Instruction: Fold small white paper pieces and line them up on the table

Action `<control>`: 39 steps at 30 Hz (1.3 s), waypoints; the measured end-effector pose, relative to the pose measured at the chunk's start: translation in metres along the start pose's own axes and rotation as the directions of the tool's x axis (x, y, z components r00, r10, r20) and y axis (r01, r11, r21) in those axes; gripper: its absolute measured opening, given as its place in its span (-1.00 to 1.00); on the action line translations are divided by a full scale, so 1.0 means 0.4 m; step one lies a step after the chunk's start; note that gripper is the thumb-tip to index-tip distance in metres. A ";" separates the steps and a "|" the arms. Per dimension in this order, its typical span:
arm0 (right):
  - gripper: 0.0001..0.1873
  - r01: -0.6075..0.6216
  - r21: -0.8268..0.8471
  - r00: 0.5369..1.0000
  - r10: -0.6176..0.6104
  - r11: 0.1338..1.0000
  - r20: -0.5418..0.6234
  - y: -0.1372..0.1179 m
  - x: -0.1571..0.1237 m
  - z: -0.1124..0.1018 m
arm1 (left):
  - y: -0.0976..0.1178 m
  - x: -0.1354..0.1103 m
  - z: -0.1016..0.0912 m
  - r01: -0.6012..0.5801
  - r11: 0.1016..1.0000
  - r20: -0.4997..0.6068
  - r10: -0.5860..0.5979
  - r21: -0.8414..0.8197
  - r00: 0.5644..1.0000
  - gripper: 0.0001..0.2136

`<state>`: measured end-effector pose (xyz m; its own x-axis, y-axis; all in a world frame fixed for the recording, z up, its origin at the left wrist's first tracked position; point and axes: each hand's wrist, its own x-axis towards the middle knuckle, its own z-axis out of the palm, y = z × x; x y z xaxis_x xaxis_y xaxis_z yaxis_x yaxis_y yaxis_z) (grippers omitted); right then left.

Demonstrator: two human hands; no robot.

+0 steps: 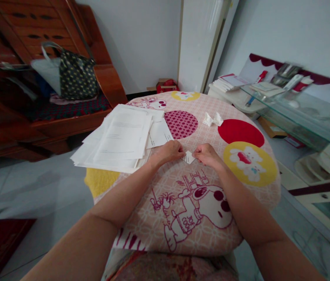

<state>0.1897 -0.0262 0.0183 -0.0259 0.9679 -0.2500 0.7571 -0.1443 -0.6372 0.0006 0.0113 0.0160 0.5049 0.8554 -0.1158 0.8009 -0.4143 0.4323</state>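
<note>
A small folded piece of white paper (188, 157) lies on the pink patterned tablecloth (182, 203), pinched between both my hands. My left hand (169, 151) is closed on its left edge. My right hand (208, 153) is closed on its right edge. Both fists rest on the cloth near the table's middle. Two small folded white paper shapes (213, 119) sit farther back, beside a red circle on the cloth.
A loose stack of white paper sheets (120, 138) overhangs the table's left side. A wooden bench with a spotted bag (75, 76) stands at the left. A glass shelf (305, 113) with papers and small items runs along the right.
</note>
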 end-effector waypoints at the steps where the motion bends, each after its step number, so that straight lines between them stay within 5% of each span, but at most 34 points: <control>1: -0.83 -0.002 -0.033 1.000 0.001 0.999 -0.013 -0.004 0.000 0.002 | 0.005 -0.001 0.000 0.012 1.000 -0.005 -0.012 0.029 1.000 -0.77; 8: -0.85 -0.003 -0.135 0.995 -0.010 0.991 -0.096 -0.007 0.003 0.011 | 0.022 -0.009 0.013 0.063 0.986 -0.051 -0.056 0.152 0.997 -0.76; 21: -0.83 0.042 0.031 0.990 -0.038 0.999 -0.135 0.020 0.012 0.021 | 0.022 0.008 0.025 0.091 0.979 -0.097 -0.111 -0.184 0.989 -0.88; 26: -0.90 -0.007 0.190 0.998 0.017 0.982 -0.053 0.019 -0.003 0.008 | 0.008 0.011 0.022 0.067 0.947 -0.062 -0.090 -0.314 0.994 -0.88; 33: -0.77 0.054 0.484 0.994 -0.092 0.873 0.055 0.050 -0.015 -0.019 | -0.011 -0.006 0.021 0.036 0.644 0.039 -0.010 -0.764 0.999 -0.72; 39: -0.64 0.066 0.636 0.981 -0.167 0.769 0.101 0.050 -0.016 -0.011 | 0.005 -0.015 0.025 0.065 0.427 0.049 -0.050 -0.902 0.998 -0.83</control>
<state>0.2079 -0.0344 0.0104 -0.2180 0.9526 -0.2120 0.1649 -0.1781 -0.9701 0.0024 0.0022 0.0087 0.4796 0.8587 -0.1807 0.0845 0.1598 0.9835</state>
